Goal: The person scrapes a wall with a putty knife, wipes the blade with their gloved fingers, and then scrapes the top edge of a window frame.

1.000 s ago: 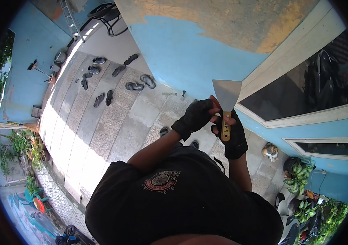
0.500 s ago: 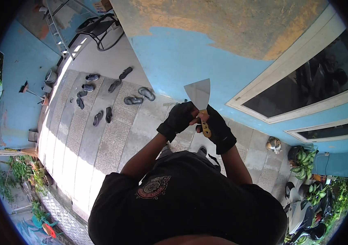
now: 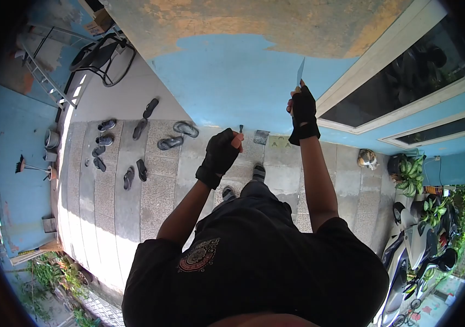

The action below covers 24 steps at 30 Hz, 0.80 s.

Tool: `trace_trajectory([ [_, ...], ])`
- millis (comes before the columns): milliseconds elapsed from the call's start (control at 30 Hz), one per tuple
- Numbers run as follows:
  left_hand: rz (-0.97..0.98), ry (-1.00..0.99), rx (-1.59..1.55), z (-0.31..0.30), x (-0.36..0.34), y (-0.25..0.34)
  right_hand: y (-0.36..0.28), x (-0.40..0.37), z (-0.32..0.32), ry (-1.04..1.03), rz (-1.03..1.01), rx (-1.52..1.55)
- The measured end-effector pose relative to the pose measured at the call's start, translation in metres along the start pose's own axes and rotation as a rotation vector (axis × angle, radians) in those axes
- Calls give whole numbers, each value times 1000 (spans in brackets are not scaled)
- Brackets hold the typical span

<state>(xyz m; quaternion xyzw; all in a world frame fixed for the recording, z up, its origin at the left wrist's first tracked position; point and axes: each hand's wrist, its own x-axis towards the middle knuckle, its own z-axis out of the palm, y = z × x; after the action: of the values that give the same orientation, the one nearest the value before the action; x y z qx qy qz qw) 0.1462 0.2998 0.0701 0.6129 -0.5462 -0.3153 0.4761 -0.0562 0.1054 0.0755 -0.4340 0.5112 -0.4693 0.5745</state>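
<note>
My right hand (image 3: 304, 111), in a black fingerless glove, is closed round the handle of a putty knife (image 3: 300, 72). The blade points up and shows nearly edge-on in front of the blue wall (image 3: 216, 71), near the worn patch; whether it touches the wall I cannot tell. My left hand (image 3: 219, 158), gloved the same way, is held lower and further left over the paving. Its fingers are closed, and a small dark tip (image 3: 241, 128) sticks up beyond them; the rest of that item is hidden.
Bare, peeling plaster (image 3: 216, 19) lies above the blue paint. A white-framed window (image 3: 390, 82) is at the right, with a cat (image 3: 367, 159), plants (image 3: 408, 173) and motorbikes below. Several sandals (image 3: 170, 143) lie on the paving; a chair (image 3: 101, 59) and ladder (image 3: 41, 68) stand upper left.
My hands have moved apart. The right one has carried the putty knife up toward the wall and turned its blade edge-on; the left one has moved slightly left. The view has shifted.
</note>
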Motion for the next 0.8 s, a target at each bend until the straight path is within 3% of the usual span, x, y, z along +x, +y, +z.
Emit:
trace_trajectory([
  [33,-6,-8,2,0,3,0,-6,14,14,140,-66,-28],
  [67,-28,11,-33,0,8,0,25,64,12,351,-332,-454],
  [100,-55,31,-64,-2,10,-1,22,76,30,450,-406,-426],
  [167,-60,59,-55,-4,17,-4,-6,75,63,412,-217,-536],
  [233,-51,88,-56,-6,27,-5,13,83,106,442,-316,-364],
  [300,-10,232,-56,-10,34,-7,30,69,142,326,-330,-424],
  [367,5,286,-68,-11,44,-8,52,46,156,3,-283,-575],
  [433,47,392,-104,-11,56,-8,51,32,148,-458,58,-552],
  [467,30,400,-166,-9,63,-13,61,26,140,-461,54,-550],
  [533,45,397,-126,-9,72,-13,91,28,119,-214,-431,-651],
  [633,67,404,-72,-5,81,1,30,26,83,56,-342,-521],
  [700,82,413,-60,1,86,15,12,33,81,314,-504,-344],
  [800,116,400,-96,11,94,23,12,50,108,260,-614,-531],
])
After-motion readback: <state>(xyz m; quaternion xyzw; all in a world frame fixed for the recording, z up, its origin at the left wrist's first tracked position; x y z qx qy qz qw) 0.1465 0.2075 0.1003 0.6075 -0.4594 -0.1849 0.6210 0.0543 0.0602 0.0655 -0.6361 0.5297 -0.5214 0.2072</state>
